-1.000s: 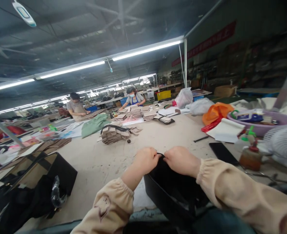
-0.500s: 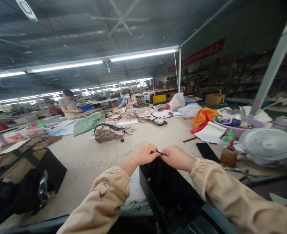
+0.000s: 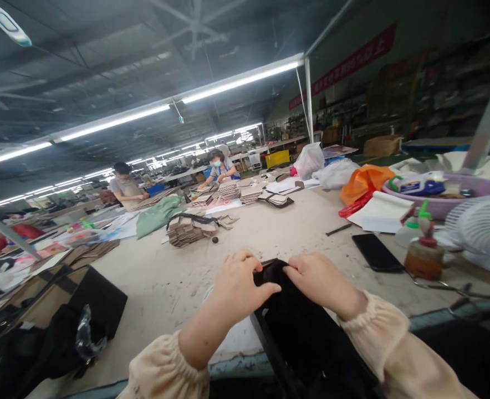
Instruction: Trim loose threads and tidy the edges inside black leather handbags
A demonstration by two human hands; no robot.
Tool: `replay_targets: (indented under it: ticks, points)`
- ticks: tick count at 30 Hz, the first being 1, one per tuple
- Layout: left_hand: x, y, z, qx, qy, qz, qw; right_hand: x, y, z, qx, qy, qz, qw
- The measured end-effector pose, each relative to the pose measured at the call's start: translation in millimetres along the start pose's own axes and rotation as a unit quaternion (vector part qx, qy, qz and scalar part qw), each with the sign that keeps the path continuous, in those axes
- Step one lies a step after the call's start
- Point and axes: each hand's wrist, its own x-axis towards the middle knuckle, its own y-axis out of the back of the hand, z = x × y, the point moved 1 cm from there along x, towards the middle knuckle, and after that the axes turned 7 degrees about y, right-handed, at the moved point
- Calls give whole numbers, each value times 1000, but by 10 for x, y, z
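A black box-shaped bag (image 3: 307,332) with an open top and dark lining sits at the table's front edge, directly before me. My left hand (image 3: 239,285) is at the far left corner of its rim, fingers curled on the outside and thumb reaching over the inside. At the far right of the same rim, my right hand (image 3: 317,280) pinches the edge between thumb and fingers. Between both hands the rim bows up slightly. My fingertips partly cover the edge.
At left stands another black box-shaped bag (image 3: 99,299) with dark cloth. Stacked brown pieces (image 3: 187,230) lie ahead. To the right are a phone (image 3: 377,252), a glue bottle (image 3: 424,260), a white fan (image 3: 481,227) and a purple basin (image 3: 448,202). Two people work across the table.
My hands have moved apart along the rim. The left thumb has lifted from its pinch and spread over the inside. The view has tilted and shifted, sliding the fan rightward.
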Motion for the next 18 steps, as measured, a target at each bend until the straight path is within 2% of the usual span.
replay_targets:
  ticks: [7,12,15,18]
  points:
    - [172,-113,-8,37,1,6,999,15,-84,-26,14,-8,6,1000]
    - [198,-214,-71,-54,1,5,999,36,-108,42,38,-16,4,999]
    - [215,-217,-91,-111,-32,-16,993,50,-108,93,44,-23,-3,999]
    - [258,-207,-119,-131,-25,-33,991,67,-102,111,44,-28,-6,999]
